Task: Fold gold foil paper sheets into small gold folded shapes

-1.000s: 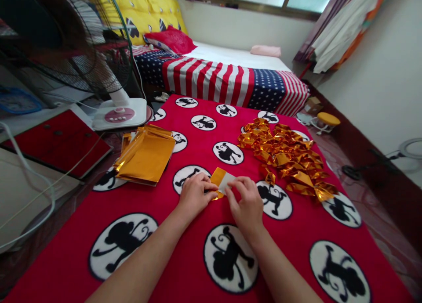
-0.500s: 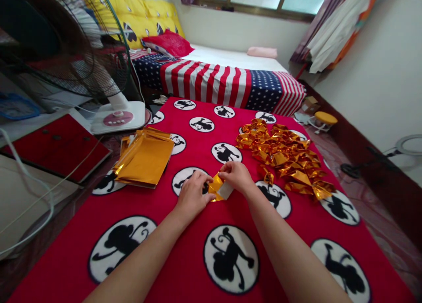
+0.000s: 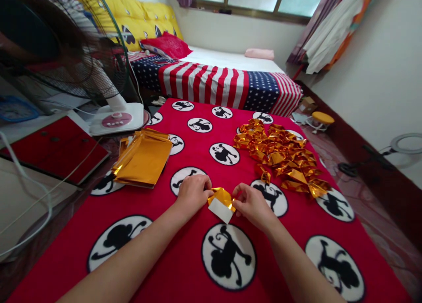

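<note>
A small folded piece of gold foil paper (image 3: 221,203) lies between my hands, low over the red cloth; its white underside faces me and the gold shows along the far side. My left hand (image 3: 195,190) pinches its left end between thumb and fingers. At the right end my right hand (image 3: 249,204) grips the edge with thumb and fingertips. To the right is a cluster of folded gold foil pieces (image 3: 283,153), with one small piece (image 3: 264,174) at its near-left side. A stack of flat gold foil sheets (image 3: 145,158) rests on the left.
The red cloth (image 3: 171,263) with monkey prints covers the surface under my hands. On the left stand a fan (image 3: 115,114) and a red-topped box (image 3: 56,147). A bed (image 3: 211,81) is beyond, and a yellow stool (image 3: 323,117) is on the floor at right.
The gold foil paper has turned so its white side faces me. My right hand has shifted right and nearer, from its top to its right end. My left hand stays at the left end.
</note>
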Tool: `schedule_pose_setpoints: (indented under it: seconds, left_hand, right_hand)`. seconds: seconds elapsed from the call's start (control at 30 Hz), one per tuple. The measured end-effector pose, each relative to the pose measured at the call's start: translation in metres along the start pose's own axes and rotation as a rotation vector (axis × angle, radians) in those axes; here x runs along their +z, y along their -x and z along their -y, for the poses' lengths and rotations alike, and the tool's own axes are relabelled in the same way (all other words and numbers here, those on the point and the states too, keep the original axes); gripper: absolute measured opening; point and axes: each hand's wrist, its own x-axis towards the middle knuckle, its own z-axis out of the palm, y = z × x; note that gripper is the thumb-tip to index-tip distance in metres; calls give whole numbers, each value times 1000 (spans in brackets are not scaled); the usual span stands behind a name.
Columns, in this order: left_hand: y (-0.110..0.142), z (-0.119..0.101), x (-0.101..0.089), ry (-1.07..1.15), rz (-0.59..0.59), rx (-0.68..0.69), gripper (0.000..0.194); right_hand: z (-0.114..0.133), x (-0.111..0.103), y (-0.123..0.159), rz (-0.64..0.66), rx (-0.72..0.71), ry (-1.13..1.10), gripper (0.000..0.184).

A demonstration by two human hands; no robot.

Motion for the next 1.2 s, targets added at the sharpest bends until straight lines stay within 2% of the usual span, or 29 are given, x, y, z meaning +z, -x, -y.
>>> schedule_pose_setpoints:
  seconds: [0.1,0.2,0.3,0.43,0.53,0.63,0.8,0.97,1.2]
  left_hand:
    - [1,1,1,70,0,5,10]
    - [-5,7,-2,129,72,4,16]
    - [-21,15,-12,165,196,18,13]
    - [-47,23,-26,137,330,128,10]
    - [-58,24,-28,101,339,179,10]
    - [-58,23,-23,65,308,234,12]
    - [-41,24,-12,44,94,290,14]
    - [-18,25,-4,106,70,308,28]
    - [6,21,-4,268,-4,246,8]
  right_hand:
    - [-2,8,10,24,27,-82,9]
    - [-6,16,15,43,50,-184,6]
    - [-7,27,21,60,44,-308,6]
    - [-1,43,27,84,-4,-379,13]
    - [3,52,28,70,-47,-340,17]
    - [2,55,28,62,-87,-287,19]
    - [0,55,28,30,-175,-240,24]
    - [0,53,30,-51,-280,-145,25]
    - [0,43,29,-163,-492,198,28]
